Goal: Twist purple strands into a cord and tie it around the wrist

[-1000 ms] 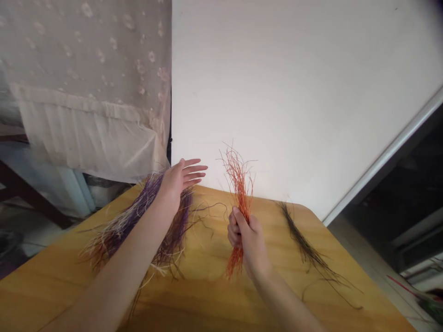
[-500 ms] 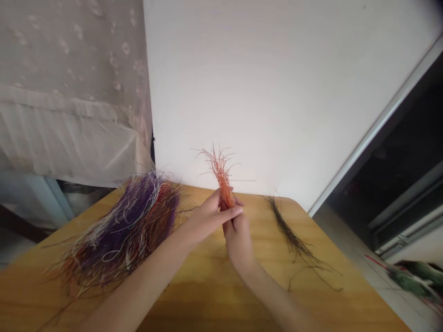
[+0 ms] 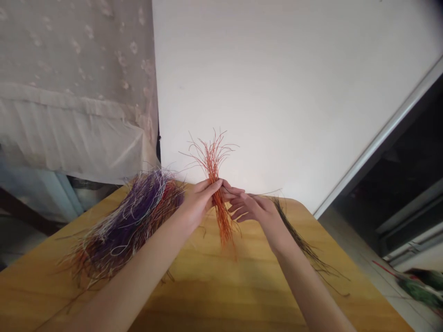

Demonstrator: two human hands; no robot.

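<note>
orange strands (image 3: 221, 212) extend above and below the hands (image 3: 197, 199)

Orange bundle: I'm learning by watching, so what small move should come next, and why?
Probably draw the thin dark strand around the orange bundle with the right hand: the left hand holds the bundle nearly upright, and the right appears to pinch the strand beside it. Whether the strand already loops behind is hidden.

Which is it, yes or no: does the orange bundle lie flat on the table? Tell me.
No, the left hand holds the orange bundle roughly upright.
</note>
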